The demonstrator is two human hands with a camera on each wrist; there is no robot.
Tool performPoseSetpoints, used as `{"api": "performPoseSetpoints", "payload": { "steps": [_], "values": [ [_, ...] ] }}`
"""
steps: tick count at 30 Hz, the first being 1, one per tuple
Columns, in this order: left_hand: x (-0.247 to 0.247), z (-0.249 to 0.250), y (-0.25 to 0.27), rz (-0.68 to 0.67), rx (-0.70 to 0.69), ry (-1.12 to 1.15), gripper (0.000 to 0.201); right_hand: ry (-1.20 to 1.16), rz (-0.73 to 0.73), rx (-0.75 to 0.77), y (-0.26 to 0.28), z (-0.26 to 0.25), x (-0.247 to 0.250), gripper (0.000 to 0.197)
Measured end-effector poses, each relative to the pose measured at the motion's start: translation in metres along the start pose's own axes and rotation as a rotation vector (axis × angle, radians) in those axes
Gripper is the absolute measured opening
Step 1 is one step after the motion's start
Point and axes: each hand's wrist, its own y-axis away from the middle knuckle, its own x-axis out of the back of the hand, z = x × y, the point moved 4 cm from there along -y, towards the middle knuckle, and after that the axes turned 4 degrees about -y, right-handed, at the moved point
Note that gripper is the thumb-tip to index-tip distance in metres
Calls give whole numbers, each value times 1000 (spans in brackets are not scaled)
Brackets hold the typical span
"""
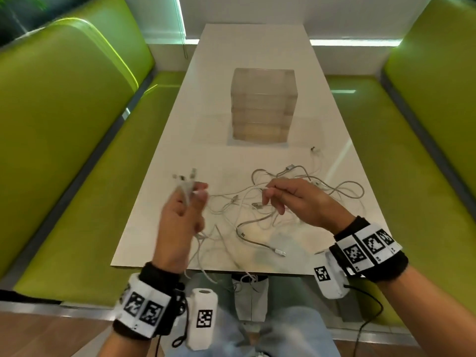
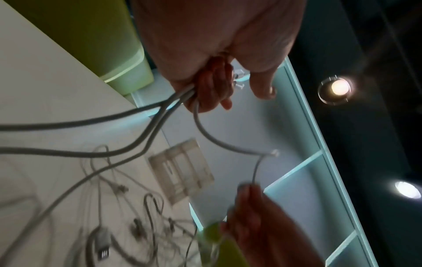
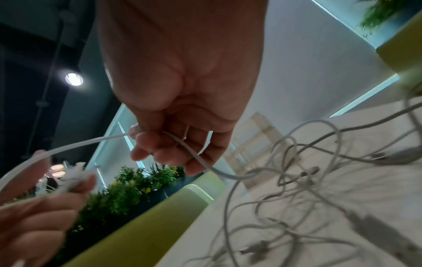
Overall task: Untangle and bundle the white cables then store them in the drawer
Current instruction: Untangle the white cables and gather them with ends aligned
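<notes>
A tangle of white cables [image 1: 296, 197] sprawls over the near half of the white table [image 1: 252, 55]. My left hand [image 1: 180, 217] is raised above the table's left side and grips several cable ends [image 1: 185, 179], their plugs sticking up past the fingers [image 2: 212, 90]. From that fist, strands [image 2: 128, 115] hang down toward the table. My right hand [image 1: 291, 199] hovers over the tangle and pinches one white cable [image 3: 198, 159] that spans across to the left hand. The clear drawer unit [image 1: 264, 104] stands shut at mid-table.
Green bench seats [image 1: 85, 163] flank the table on both sides. Some cable strands [image 1: 206, 269] droop over the table's near edge toward my lap. A small dark connector [image 1: 313, 149] lies to the right of the drawer unit.
</notes>
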Motion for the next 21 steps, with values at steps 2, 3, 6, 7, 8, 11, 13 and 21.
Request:
{"api": "performPoseSetpoints", "payload": {
  "steps": [2,3,6,7,8,11,13,21],
  "values": [
    [-28,-6,6,-129,16,-86,41,-19,-3,28,-6,-12,-10,25],
    [-40,-7,9,-178,20,-79,41,-35,-5,43,-8,-17,-16,26],
    [-57,-9,11,-203,30,6,37,-130,-6,45,-13,-21,-30,28],
    [-57,-8,11,-175,29,29,32,-149,-16,37,-13,-21,-33,24],
    [-54,-9,10,-141,28,42,29,-150,-36,25,-13,-20,-34,20],
    [-47,-10,7,-68,10,32,38,-53,-113,-2,-13,-15,-37,20],
    [-37,-7,4,-1,-14,60,36,66,-163,-19,-15,-8,-35,16],
    [27,20,-5,227,-144,261,18,338,6,-17,-24,50,16,21]
  ]
}}
